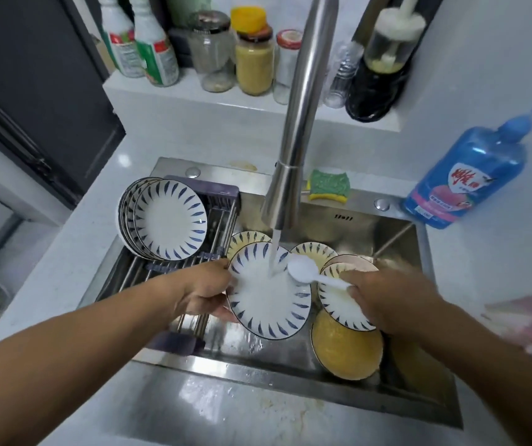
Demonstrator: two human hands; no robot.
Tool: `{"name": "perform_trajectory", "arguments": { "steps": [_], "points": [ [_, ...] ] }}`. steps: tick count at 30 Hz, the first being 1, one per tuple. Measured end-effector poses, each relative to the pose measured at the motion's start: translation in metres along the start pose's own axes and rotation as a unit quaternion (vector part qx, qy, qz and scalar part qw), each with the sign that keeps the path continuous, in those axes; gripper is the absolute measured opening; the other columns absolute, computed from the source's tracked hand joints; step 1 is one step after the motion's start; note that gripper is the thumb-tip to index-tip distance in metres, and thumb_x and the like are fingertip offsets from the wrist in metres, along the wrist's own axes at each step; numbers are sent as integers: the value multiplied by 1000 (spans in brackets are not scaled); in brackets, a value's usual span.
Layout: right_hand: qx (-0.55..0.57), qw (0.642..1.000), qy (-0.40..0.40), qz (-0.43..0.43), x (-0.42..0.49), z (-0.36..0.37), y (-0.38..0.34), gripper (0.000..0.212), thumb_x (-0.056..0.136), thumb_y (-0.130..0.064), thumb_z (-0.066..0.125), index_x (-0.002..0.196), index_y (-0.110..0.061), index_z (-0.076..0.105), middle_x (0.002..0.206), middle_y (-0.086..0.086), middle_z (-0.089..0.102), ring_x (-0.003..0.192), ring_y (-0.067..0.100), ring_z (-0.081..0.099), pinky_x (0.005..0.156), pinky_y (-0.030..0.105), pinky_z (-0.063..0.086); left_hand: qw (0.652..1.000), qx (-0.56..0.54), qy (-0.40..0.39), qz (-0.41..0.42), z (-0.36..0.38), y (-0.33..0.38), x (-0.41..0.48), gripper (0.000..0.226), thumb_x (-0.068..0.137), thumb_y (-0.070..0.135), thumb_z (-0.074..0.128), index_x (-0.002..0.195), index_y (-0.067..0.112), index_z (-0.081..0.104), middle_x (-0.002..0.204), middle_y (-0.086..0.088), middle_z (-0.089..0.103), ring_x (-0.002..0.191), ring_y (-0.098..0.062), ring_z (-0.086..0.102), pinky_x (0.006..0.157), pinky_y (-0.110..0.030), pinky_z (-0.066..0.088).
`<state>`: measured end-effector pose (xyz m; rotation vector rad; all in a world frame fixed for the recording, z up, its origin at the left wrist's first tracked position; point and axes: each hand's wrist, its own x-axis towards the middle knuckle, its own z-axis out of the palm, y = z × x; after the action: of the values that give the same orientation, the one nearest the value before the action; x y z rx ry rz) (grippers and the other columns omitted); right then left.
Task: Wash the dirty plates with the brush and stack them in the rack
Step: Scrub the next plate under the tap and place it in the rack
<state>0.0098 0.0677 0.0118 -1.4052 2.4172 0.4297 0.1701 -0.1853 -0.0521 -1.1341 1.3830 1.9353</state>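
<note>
gripping the white round plate with blue leaf strokes [268, 304] by its left rim, your left hand [203, 294] holds it over the steel sink [354, 226] under running water [274, 252]; your right hand [383, 297] clasps the white plastic brush [303, 270], head on its wet face.

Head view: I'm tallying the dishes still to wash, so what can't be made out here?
All head view:
- Plates in the rack: front one hides those behind; count unclear.
- Dirty plates in the sink: overlapped by each other, the right hand and the held plate; count unclear.
- Brush: bristles lost, white on white plate.
- Left hand: fingers hidden under the held plate.
- Pink object: blurred, cut by right edge.
</note>
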Motion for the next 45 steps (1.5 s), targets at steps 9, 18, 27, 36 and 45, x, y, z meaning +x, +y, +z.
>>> {"name": "perform_trajectory", "arguments": {
  "steps": [9, 18, 27, 36, 45],
  "points": [
    [149, 984, 52, 77, -2, -9, -35, 42, 107, -30, 35, 147, -42, 41, 104, -5, 69, 92, 20, 64, 67, 32, 45, 992, -124, -11, 34, 26, 1, -25, 46, 92, -17, 38, 126, 10, 53, 117, -22, 63, 93, -43, 69, 76, -64, 55],
    [285, 956, 42, 51, -23, -16, -74, 41, 108, -41, 33, 148, -39, 43, 122, -2, 68, 107, 20, 59, 87, 37, 47, 969, -233, -37, 68, 38, -5, -30, 46, 91, -18, 40, 128, 7, 49, 123, -28, 60, 92, -45, 71, 72, -63, 58],
    [121, 990, -10, 74, -56, -2, -51, 39, 107, -28, 36, 145, -31, 44, 106, -4, 69, 81, 16, 62, 67, 31, 52, 971, -220, -27, 94, 21, -21, -34, 62, 88, -22, 39, 133, 19, 51, 134, -21, 52, 109, -49, 61, 74, -65, 57],
    [241, 970, -10, 28, -21, -26, -78, 33, 108, -34, 38, 136, -29, 54, 103, 0, 66, 88, 19, 59, 72, 37, 46, 979, -197, -35, 48, 25, -20, -26, 61, 87, -22, 43, 137, 12, 45, 127, -28, 54, 97, -48, 69, 82, -68, 54],
    [121, 989, -26, 86, -37, -11, -36, 34, 108, -36, 36, 137, -36, 52, 106, -7, 69, 89, 15, 63, 78, 38, 57, 976, -196, -50, 76, 20, -22, -30, 65, 86, -23, 38, 130, 23, 52, 128, -22, 53, 103, -51, 63, 75, -66, 57]
  ]
}}
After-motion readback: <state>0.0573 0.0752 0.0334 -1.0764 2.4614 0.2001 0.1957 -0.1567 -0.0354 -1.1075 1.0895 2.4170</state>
